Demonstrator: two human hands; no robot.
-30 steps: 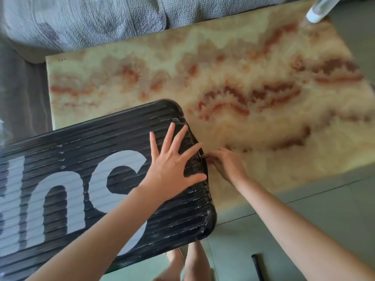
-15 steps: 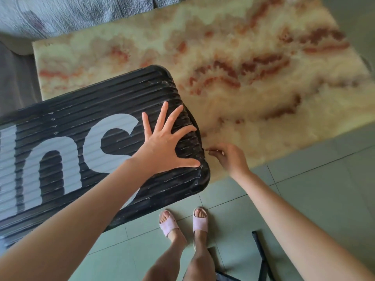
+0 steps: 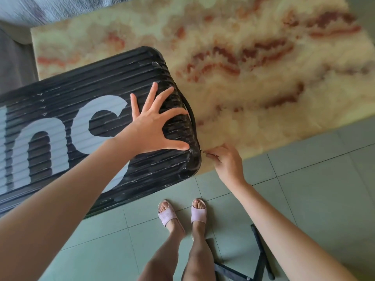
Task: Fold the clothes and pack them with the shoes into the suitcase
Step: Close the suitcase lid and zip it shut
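A black ribbed hard-shell suitcase [image 3: 67, 110] with large pale letters lies closed on the marble-patterned table [image 3: 253, 82]; its near corner overhangs the table edge. My left hand [image 3: 154, 124] lies flat with spread fingers on the lid near the right end. Beside the suitcase's near right corner, my right hand [image 3: 225, 161] pinches the zipper pull [image 3: 204, 152]. No clothes or shoes to pack are visible.
Green tiled floor [image 3: 314, 199] lies below, with my feet in pale slippers [image 3: 182, 213]. A black metal frame [image 3: 259, 256] stands on the floor at the lower right. A grey textured sofa [image 3: 40, 7] runs behind the table.
My right hand has drawn the zipper pull along the suitcase's right end toward the near corner. My left hand stays pressed on the lid. The camera tilted down, showing my feet.
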